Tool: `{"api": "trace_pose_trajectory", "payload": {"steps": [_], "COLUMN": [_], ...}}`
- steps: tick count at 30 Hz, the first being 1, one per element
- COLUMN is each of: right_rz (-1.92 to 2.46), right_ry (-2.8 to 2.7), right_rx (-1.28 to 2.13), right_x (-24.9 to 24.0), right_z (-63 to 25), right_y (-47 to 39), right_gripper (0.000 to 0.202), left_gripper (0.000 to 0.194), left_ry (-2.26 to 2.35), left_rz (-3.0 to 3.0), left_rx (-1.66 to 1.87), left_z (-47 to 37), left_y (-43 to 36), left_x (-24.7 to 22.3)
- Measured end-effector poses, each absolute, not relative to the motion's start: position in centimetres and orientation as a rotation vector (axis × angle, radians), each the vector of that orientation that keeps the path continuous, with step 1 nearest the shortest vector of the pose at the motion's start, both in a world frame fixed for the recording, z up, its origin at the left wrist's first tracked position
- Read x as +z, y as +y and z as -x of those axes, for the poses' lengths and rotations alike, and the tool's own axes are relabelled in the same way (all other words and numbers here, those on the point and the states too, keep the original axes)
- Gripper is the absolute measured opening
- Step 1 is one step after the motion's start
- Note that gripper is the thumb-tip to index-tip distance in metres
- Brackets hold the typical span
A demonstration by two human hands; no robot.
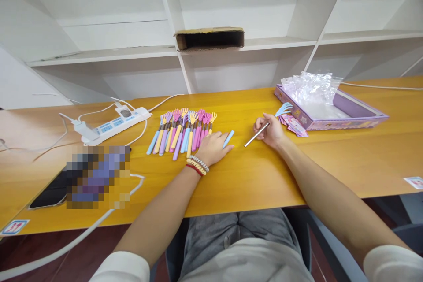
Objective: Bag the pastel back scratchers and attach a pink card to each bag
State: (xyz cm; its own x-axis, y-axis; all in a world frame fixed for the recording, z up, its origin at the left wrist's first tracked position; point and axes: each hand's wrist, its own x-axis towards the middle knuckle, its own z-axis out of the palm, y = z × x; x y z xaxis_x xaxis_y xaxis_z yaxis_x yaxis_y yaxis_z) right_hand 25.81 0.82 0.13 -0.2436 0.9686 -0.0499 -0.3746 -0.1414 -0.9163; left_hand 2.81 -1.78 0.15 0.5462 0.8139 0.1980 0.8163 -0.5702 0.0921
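In my right hand (271, 131) is the metal rod (257, 135) of a back scratcher, with its light-blue claw head (284, 109) sticking out beyond my fingers. The rod's bare end points left. My left hand (214, 147), with beaded bracelets at the wrist, rests at the right end of the pile and holds a short blue handle (228, 139) between thumb and fingers. That handle is apart from the rod. Several back scratchers (181, 132) with pink, yellow, purple and blue heads and handles lie side by side, partly covered by my left hand.
At the right, a purple box tray (346, 124) holds clear plastic bags (310, 90), with pink printed cards (295, 125) beside it. A white power strip (115, 125) with cables and a phone (49, 191) lie left. A cardboard box (209, 38) sits on the white shelf behind.
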Motion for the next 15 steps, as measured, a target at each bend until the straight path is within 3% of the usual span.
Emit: {"api": "trace_pose_trajectory", "payload": {"steps": [6, 11, 15], "right_rz": [1.001, 0.964, 0.944], "right_ry": [-0.997, -1.095, -1.089], "right_rx": [1.609, 1.469, 1.473], "right_x": [-0.31, -0.44, -0.52], "right_z": [-25.37, -25.39, -25.27], "right_y": [0.67, 0.27, 0.27], "right_gripper": [0.066, 0.032, 0.026], "left_gripper": [0.033, 0.038, 0.033], "left_ry": [-1.439, -1.517, -1.550], "left_rz": [2.774, 2.706, 2.678], "left_rx": [-0.333, -0.574, -0.720], "left_z": [-2.61, -2.27, -1.90], "left_y": [-1.71, -1.51, -1.20], "left_x": [0.24, 0.37, 0.51]}}
